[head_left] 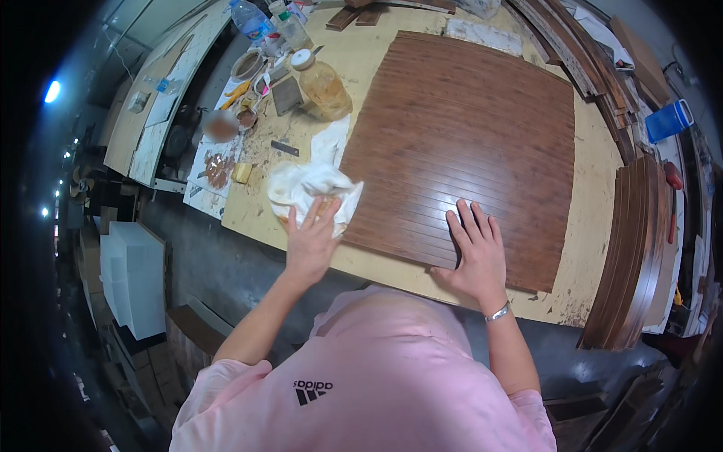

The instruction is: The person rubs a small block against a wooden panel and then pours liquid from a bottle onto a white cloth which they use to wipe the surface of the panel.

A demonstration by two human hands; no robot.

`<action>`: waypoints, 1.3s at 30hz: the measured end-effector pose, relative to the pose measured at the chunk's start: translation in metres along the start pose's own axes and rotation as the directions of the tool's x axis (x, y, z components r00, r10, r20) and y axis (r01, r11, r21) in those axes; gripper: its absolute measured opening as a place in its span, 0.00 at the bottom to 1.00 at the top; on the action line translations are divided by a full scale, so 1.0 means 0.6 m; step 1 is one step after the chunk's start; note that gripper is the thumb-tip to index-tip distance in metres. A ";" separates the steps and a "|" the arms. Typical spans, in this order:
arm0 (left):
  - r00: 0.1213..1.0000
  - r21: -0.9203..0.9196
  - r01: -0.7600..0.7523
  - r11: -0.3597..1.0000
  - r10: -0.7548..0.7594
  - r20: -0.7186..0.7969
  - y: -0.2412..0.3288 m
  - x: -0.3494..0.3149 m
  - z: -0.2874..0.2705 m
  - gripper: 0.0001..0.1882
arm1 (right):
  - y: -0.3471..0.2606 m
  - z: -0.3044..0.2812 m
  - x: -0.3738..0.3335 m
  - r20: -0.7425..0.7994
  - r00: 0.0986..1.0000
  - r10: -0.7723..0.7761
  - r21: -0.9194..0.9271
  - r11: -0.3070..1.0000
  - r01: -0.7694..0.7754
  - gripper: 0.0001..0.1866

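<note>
A bunched white cloth (305,181) with brownish stains lies at the left edge of a brown wood-grain panel (452,143). My left hand (312,237) is on the cloth's near side, its fingers pressed into the folds. Flat on the panel's near part rests my right hand (480,256), fingers spread and nothing in it. Narrow parallel grooves run across the panel, and it reflects light near its middle. Beside its far left part stands a clear jar (324,87) of amber liquid with a white lid.
The panel lies on a pale yellow worktable (591,218). Left of it are a dark scraper blade (285,148), a yellow block (242,172) and a plastic bottle (252,22). Stacked brown boards (625,256) and a blue container (668,122) stand at the right.
</note>
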State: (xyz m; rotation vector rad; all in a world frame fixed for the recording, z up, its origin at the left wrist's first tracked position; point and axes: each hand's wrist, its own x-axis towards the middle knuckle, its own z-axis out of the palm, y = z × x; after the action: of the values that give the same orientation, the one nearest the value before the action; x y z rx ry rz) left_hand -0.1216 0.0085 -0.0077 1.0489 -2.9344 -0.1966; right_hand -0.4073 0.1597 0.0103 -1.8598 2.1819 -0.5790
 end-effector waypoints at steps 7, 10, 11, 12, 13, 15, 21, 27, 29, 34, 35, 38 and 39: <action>0.977 -0.048 -0.207 0.977 0.204 -0.063 0.024 -0.011 0.022 0.26 | 0.000 0.001 0.005 -0.025 1.000 -0.018 -0.013 1.000 0.018 0.51; 0.961 0.043 0.215 0.976 -0.203 -0.189 -0.095 -0.011 0.009 0.25 | 0.001 0.001 0.002 -0.017 1.000 -0.011 -0.008 1.000 0.011 0.51; 0.977 0.082 0.198 0.977 -0.189 -0.103 -0.084 -0.009 0.005 0.25 | 0.000 0.002 0.003 -0.016 1.000 -0.013 -0.005 1.000 0.013 0.51; 0.984 0.120 0.180 0.976 -0.180 -0.014 -0.056 -0.004 0.000 0.25 | 0.000 0.002 0.002 -0.013 1.000 -0.007 -0.009 1.000 0.006 0.51; 0.982 0.156 0.158 0.975 -0.172 0.076 -0.024 0.003 0.003 0.25 | 0.001 0.001 0.002 -0.011 1.000 0.000 -0.013 1.000 0.000 0.51; 0.991 0.031 -0.128 0.991 0.126 0.037 0.081 0.012 0.038 0.29 | -0.007 0.004 0.005 -0.005 1.000 -0.014 -0.011 1.000 0.014 0.52; 0.997 -0.079 0.014 0.997 -0.019 -0.072 -0.079 -0.035 0.038 0.23 | -0.005 0.001 0.005 0.001 1.000 -0.001 -0.026 1.000 0.001 0.53; 0.985 -0.124 -0.147 0.981 0.133 -0.113 -0.031 -0.045 0.001 0.21 | -0.009 0.000 0.010 0.012 1.000 0.003 -0.043 0.999 -0.003 0.53; 0.989 -0.118 -0.139 0.983 0.131 -0.070 -0.032 -0.045 0.007 0.21 | -0.009 0.000 0.009 0.019 1.000 0.011 -0.045 0.999 -0.010 0.53; 0.994 0.072 0.004 0.997 0.004 -0.109 -0.059 -0.045 0.006 0.23 | -0.001 0.000 0.009 0.017 1.000 0.020 -0.035 0.999 -0.019 0.52; 0.997 0.062 -0.043 0.997 0.048 -0.068 -0.041 -0.046 0.012 0.23 | 0.001 -0.001 0.007 0.015 1.000 0.027 -0.034 0.999 -0.026 0.52; 0.991 -0.141 -0.087 0.986 0.071 -0.114 0.004 -0.044 -0.007 0.25 | -0.011 0.003 0.013 0.024 1.000 0.010 -0.055 0.998 -0.008 0.52; 0.987 -0.080 -0.070 0.994 0.057 -0.149 -0.014 -0.045 -0.006 0.26 | -0.009 0.002 0.011 0.023 1.000 0.003 -0.054 0.999 -0.002 0.52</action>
State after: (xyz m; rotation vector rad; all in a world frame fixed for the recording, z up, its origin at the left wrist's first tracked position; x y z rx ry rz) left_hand -0.0950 0.0185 -0.0047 0.9152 -2.7963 -0.2308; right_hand -0.4032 0.1525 0.0120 -1.8807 2.2060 -0.5010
